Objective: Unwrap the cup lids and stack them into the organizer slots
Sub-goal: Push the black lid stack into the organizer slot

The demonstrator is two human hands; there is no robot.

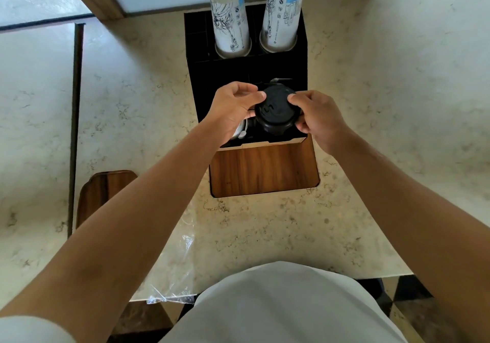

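Nearest the head camera is the person's pale shirt (281,305) at the bottom edge, with both bare forearms reaching forward from it over the marbled bench (371,99). A crumpled sheet of clear plastic wrap (177,271) lies on the bench's near edge, just left of the shirt, partly hanging over the lip.

Farther out, the two hands meet over the organizer (246,69), a black box with a wood-grain front panel (263,169) standing on the bench. The left hand (233,109) has its fingers curled, thumb and fingertips pinching the left rim of a stack of black cup lids (275,109). The right hand (318,117) pinches the right rim of the same stack, thumb on the near side and fingers on the far edge. The stack sits upright at the near right slot of the organizer, its lower lids inside the opening and its top lid at the height of the fingers; whether it rests on the slot floor cannot be told. In the near left slot, partly hidden under the left hand, something pale and rounded (240,130) shows, too covered to identify.

At the back of the organizer two tall stacks of white printed paper cups (230,19) stand upside down, side by side in separate slots, the right stack (282,14) leaning slightly rightward. A dark wooden board (106,191) lies on the bench to the left, well apart from the organizer.
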